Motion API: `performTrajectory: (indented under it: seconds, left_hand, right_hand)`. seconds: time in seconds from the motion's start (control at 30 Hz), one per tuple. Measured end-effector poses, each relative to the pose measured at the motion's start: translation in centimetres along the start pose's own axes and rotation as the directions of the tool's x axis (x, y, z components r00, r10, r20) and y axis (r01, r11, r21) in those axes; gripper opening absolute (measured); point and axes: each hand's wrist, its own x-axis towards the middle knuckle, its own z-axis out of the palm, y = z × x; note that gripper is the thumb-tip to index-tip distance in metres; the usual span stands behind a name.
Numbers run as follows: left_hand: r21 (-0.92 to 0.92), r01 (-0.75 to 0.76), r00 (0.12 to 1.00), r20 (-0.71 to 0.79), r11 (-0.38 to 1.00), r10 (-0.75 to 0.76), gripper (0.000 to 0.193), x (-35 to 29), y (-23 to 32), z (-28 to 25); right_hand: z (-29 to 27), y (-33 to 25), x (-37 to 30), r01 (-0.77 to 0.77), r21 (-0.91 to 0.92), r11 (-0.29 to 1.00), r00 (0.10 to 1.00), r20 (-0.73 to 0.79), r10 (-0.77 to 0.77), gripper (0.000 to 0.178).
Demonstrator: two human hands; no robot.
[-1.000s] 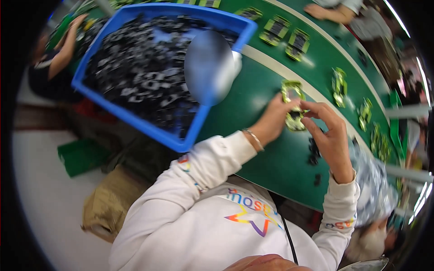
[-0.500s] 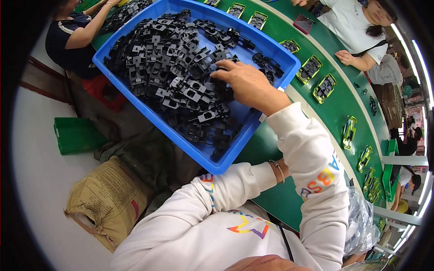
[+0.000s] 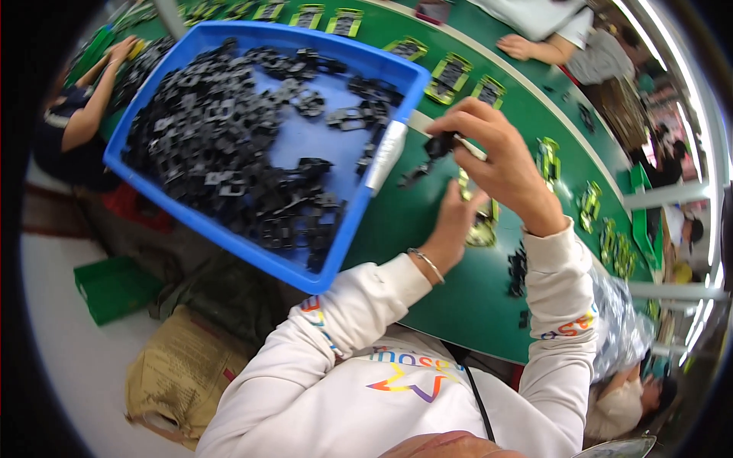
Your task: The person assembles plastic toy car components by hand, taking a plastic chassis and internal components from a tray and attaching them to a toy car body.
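My right hand is closed over the green table, pinching a black plastic part with a thin end that points down to the left. Just below it, my left hand grips the edge of a lime-green plastic shell on the table. The fingers partly cover that shell, and motion blurs them a little. To the left stands a large blue bin, with a heap of black plastic parts inside.
More lime-green shells with black inserts line the curved green table. Loose black parts lie near my right sleeve. A co-worker's hand rests across the table. A green crate and brown sack stand at lower left.
My right hand has left the blue bin and moved right with a black part. My left hand has come into sight beside a lime-green shell. The view has shifted, with the bin further left.
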Motion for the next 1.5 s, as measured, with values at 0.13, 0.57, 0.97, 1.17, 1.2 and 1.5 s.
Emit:
performTrajectory:
  seconds: [0.13, 0.57, 0.97, 1.17, 1.2, 1.5]
  left_hand:
    - [0.099, -0.281, 0.945, -0.144, 0.954, 0.293, 0.04, 0.9, 1.0, -0.2]
    - [0.181, -0.3, 0.942, -0.099, 0.937, 0.321, 0.042, 1.0, 1.1, -0.4]
    - [-0.017, -0.182, 0.983, 0.004, 0.983, 0.182, 0.049, 1.0, 0.8, 0.0]
    - [-0.062, -0.096, 0.994, 0.051, 0.993, 0.099, 0.047, -0.1, 0.5, 0.9]
    - [-0.016, -0.115, 0.987, 0.116, 0.993, 0.116, 0.05, 0.1, 0.5, 0.7]
    - [-0.005, -0.061, 0.981, 0.185, 0.998, 0.061, 0.054, -0.3, 0.5, 0.5]
  right_hand:
    - [-5.6, 1.5, -8.0, -0.159, -0.252, 0.955, 0.973, 0.124, 0.195, 0.024]
    - [0.8, -0.2, -18.0, -0.396, -0.241, 0.886, 0.913, -0.201, 0.354, 0.033]
    - [1.9, -1.8, -20.5, -0.632, 0.054, 0.773, 0.702, -0.382, 0.601, 0.044]
    - [2.4, -2.4, -16.7, -0.393, 0.001, 0.919, 0.768, -0.549, 0.329, 0.045]
    - [3.2, -2.0, -16.3, -0.378, -0.04, 0.925, 0.781, -0.551, 0.295, 0.046]
    - [5.0, -1.4, -14.3, -0.504, -0.039, 0.863, 0.753, -0.51, 0.416, 0.046]
